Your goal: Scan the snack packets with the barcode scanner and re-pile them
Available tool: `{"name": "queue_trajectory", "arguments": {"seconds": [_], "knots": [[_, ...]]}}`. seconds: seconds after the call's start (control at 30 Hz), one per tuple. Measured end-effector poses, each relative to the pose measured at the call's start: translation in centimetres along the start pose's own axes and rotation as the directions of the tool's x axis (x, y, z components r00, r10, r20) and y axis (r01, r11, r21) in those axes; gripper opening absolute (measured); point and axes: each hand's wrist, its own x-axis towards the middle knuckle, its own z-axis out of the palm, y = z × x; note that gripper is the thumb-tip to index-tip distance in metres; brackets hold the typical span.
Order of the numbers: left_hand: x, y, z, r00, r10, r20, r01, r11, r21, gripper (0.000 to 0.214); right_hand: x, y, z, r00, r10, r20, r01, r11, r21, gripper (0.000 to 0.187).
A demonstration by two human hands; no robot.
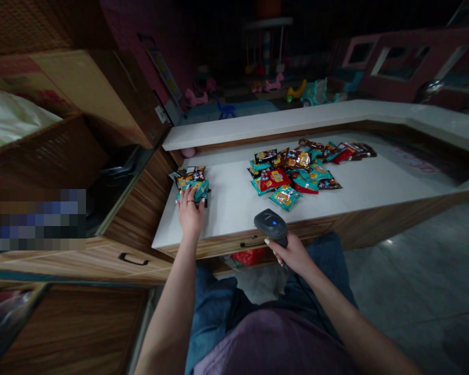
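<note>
Logged at a white countertop (359, 179) set into a wood-grain cabinet. Found the left hand (189, 212) laid over a small stack of foil snack packets (192, 183) near the counter's left end, fingers slightly apart and draped across the top packet; could not tell from this view whether they gripped or only pressed. Noted a ring on one finger. Held a black handheld barcode scanner (271, 225) in the right hand (293, 255), fingers closed around its grip, its head raised just over the counter's front edge, a small blue light showing on top. Saw no packet touching the scanner. Recorded a larger heap of teal, red and brown snack packets (293, 169) mid-counter, well apart from the small stack, with one teal packet (284, 198) lying nearest the scanner. Made out children's ride-on toys (315, 92) in dim light beyond the counter.
</note>
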Motion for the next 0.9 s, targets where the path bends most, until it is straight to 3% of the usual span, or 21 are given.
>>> {"name": "queue_trajectory", "arguments": {"seconds": [0.13, 0.27, 0.37, 0.43, 0.6, 0.73, 0.83, 0.9], "knots": [[1.2, 0.1, 0.3, 1.000, -0.013, 0.025, 0.012, 1.000, 0.027, 0.055, 0.0, 0.1, -0.4, 1.000, 0.004, -0.008, -0.004, 1.000, 0.006, 0.034], [1.8, 2.6, 1.6, 0.998, 0.010, -0.066, -0.010, 1.000, -0.002, 0.063, -0.1, 0.1, -0.9, 0.999, 0.006, -0.053, -0.005, 1.000, 0.028, 0.034], [1.0, 6.5, 4.4, 0.983, 0.182, -0.012, -0.181, 0.965, -0.189, 0.057, -0.1, 0.0, -1.1, 0.997, 0.030, -0.069, -0.027, 0.999, 0.036, 0.034], [0.4, 9.6, 7.0, 0.949, 0.308, 0.063, -0.270, 0.901, -0.341, 0.056, -0.2, 0.0, -1.1, 0.996, 0.039, -0.079, -0.036, 0.999, 0.032, 0.034], [0.0, 15.9, 13.0, 0.879, 0.445, 0.169, -0.309, 0.803, -0.510, 0.059, -0.3, -0.1, -1.7, 0.992, 0.059, -0.108, -0.056, 0.998, 0.024, 0.036], [1.1, 17.7, 14.8, 0.885, 0.412, 0.217, -0.270, 0.833, -0.483, 0.045, -0.6, -0.4, -2.5, 0.989, 0.058, -0.138, -0.054, 0.998, 0.029, 0.037], [1.7, 17.5, 14.2, 0.928, 0.327, 0.177, -0.187, 0.822, -0.537, 0.029, -0.6, -0.4, -2.7, 0.989, 0.052, -0.137, -0.048, 0.998, 0.031, 0.036], [1.7, 16.8, 13.2, 0.961, 0.242, 0.136, -0.102, 0.762, -0.639, 0.026, -0.5, -0.2, -2.5, 0.990, 0.047, -0.135, -0.042, 0.998, 0.041, 0.036]]}}
